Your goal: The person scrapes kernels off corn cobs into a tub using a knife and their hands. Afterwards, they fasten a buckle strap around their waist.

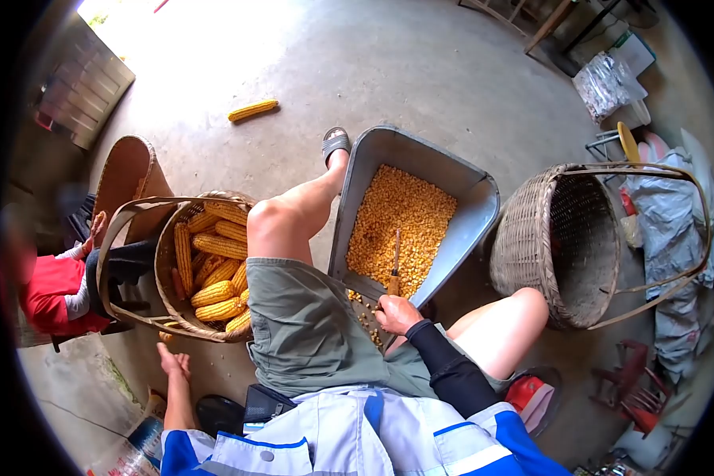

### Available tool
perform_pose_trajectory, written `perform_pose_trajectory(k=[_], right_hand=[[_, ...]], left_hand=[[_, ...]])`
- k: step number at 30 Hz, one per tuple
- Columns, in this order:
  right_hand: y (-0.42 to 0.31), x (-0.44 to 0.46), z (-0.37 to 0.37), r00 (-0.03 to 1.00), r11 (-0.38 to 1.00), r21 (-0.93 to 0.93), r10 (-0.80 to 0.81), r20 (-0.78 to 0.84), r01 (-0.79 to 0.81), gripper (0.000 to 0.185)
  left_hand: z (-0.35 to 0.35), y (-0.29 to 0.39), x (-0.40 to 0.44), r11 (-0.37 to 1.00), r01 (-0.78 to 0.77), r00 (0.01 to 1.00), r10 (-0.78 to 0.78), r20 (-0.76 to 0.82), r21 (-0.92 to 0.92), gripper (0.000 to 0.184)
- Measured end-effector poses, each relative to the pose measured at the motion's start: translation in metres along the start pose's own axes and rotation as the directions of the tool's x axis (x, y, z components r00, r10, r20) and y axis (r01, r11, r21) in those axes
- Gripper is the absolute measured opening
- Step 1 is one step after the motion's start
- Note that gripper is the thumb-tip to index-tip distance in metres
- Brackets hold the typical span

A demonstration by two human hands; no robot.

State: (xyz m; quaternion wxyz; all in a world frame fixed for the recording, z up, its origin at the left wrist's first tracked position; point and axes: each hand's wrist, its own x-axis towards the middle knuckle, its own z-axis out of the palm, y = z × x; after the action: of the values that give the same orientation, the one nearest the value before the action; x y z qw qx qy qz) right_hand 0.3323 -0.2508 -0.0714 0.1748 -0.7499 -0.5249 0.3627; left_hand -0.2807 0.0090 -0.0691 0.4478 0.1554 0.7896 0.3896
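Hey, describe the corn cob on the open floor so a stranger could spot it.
Find the grey tub of kernels in the middle. Up and to its left, a yellow corn cob lies on the floor, alone, unlike those heaped in the woven basket.

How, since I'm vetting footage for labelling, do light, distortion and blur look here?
Head view: glare washes out the floor at upper left; head view: wide-angle distortion curves the scene, leaving black corners; head view: blur smears the area just above the red garment at far left; head view: the right-hand basket is shadowed inside, while the kernels look fairly sharp.
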Motion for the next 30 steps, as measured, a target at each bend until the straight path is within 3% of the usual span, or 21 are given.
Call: perform_pose_trajectory(k=[1,3,5,8,10,13,16,18,19,21,24,27,28,29,30], right_hand=[[-0.002,0.000,0.000,1.000,1.000,0.016,0.000,-0.013,0.000,0.024],[-0.005,0.002,0.005,1.000,0.999,0.039,-0.004,-0.016,0.005,0.025],[-0.005,0.004,0.007,1.000,0.999,0.041,-0.016,0.007,0.016,0.025],[-0.005,0.004,0.005,0.999,0.999,0.030,-0.013,0.037,0.012,0.025],[-0.003,0.005,0.007,0.999,0.999,0.031,-0.016,0.039,0.015,0.024],[-0.001,0.011,0.010,0.999,0.999,0.044,-0.026,0.037,0.024,0.021],[-0.006,0.008,0.005,1.000,0.999,0.051,-0.001,0.003,0.001,0.022],[-0.002,0.004,0.007,0.999,0.998,0.056,-0.031,-0.035,0.032,0.021],[0.000,0.004,0.009,0.999,0.998,0.057,-0.020,-0.038,0.022,0.021],[0.002,0.003,0.008,0.998,0.998,0.049,-0.033,-0.044,0.035,0.020],[-0.001,0.002,0.007,1.000,0.999,0.049,0.009,-0.028,-0.008,0.019],[0.000,0.002,0.007,1.000,0.999,0.052,0.013,-0.019,-0.012,0.020],[0.000,0.002,0.008,1.000,0.998,0.064,0.013,-0.001,-0.013,0.021],[0.000,0.002,0.009,1.000,0.997,0.077,0.012,0.017,-0.014,0.022],[0.000,0.002,0.009,1.000,0.996,0.090,0.014,0.024,-0.016,0.023]], left_hand=[[-0.012,-0.007,0.004,0.987,0.074,0.988,-0.091,0.122,0.140,0.035],[-0.012,-0.038,-0.024,0.922,-0.060,0.909,-0.108,0.402,0.382,0.028],[0.025,-0.025,-0.140,0.727,-0.280,0.890,-0.048,0.453,0.627,0.025],[0.052,-0.018,-0.215,0.591,-0.635,0.698,0.163,0.697,0.498,0.021],[0.086,0.005,-0.253,0.514,-0.782,0.546,0.295,0.784,0.352,0.017],[0.141,0.031,-0.276,0.427,-0.873,0.419,0.412,0.809,0.234,0.012],[0.194,0.040,-0.270,0.395,-0.896,0.391,0.492,0.778,0.201,0.012],[0.222,0.034,-0.239,0.350,-0.882,0.445,0.399,0.802,0.316,0.018],[0.231,0.023,-0.215,0.226,-0.884,0.466,0.387,0.795,0.409,0.023],[0.240,0.010,-0.181,-0.173,-0.846,0.429,0.341,0.836,0.504,0.029],[0.249,-0.004,-0.149,-0.422,-0.701,0.445,0.373,0.814,0.576,0.031],[0.271,-0.006,-0.148,-0.335,-0.692,0.475,0.455,0.753,0.639,0.029],[0.280,0.000,-0.148,-0.302,-0.733,0.415,0.512,0.752,0.609,0.031],[0.289,0.007,-0.147,-0.255,-0.725,0.475,0.488,0.732,0.640,0.032],[0.296,0.011,-0.136,-0.230,-0.693,0.475,0.568,0.672,0.683,0.032]])
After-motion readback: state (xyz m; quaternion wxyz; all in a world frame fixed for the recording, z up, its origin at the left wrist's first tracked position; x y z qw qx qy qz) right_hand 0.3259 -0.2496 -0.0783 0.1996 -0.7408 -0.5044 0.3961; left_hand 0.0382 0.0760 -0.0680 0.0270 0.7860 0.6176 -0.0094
